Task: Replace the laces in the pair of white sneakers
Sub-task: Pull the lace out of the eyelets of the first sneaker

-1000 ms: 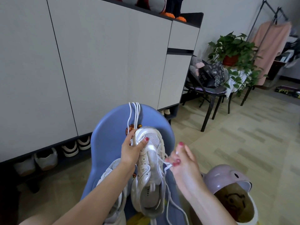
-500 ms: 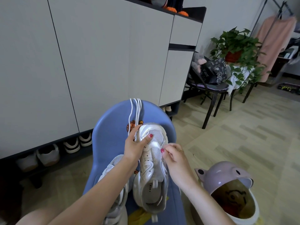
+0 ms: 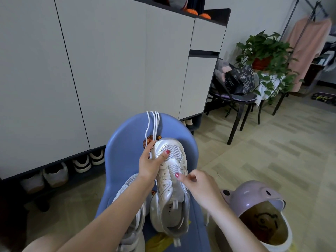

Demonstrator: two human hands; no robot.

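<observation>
Seen from the head camera, a person's left hand (image 3: 151, 163) grips the toe end of a white sneaker (image 3: 170, 184), thumb laid across the mesh of the toe box and the other fingers curled round the far side, so that the shoe is held toe-away above a blue plastic chair (image 3: 125, 155). Beside it, the right hand (image 3: 197, 182) works at the sneaker's upper, its thumb and fingers curled tightly together near the eyelets on the shoe's right side; whether a lace end is pinched between them cannot be told from this angle. White laces (image 3: 153, 122) are draped over the top edge of the chair back, hanging down toward the left hand's fingertips. Lower left, the second sneaker (image 3: 131, 215) lies on the chair seat, partly hidden under the left forearm. A short white lace end (image 3: 176, 241) shows just below the held shoe's heel, near something yellow (image 3: 158, 241) on the seat. To the right of the chair stands a lilac bin (image 3: 254, 200) with a cartoon-face lid tilted open. Behind the chair runs a wall of pale cabinets (image 3: 112, 70), with several pairs of shoes (image 3: 54, 174) tucked into the open gap beneath them. Farther right, a dark chair (image 3: 234, 99) carries a black patterned bag (image 3: 236, 80), next to a leafy potted plant (image 3: 263, 50) and a pink garment (image 3: 307, 50) hanging on a rack.
</observation>
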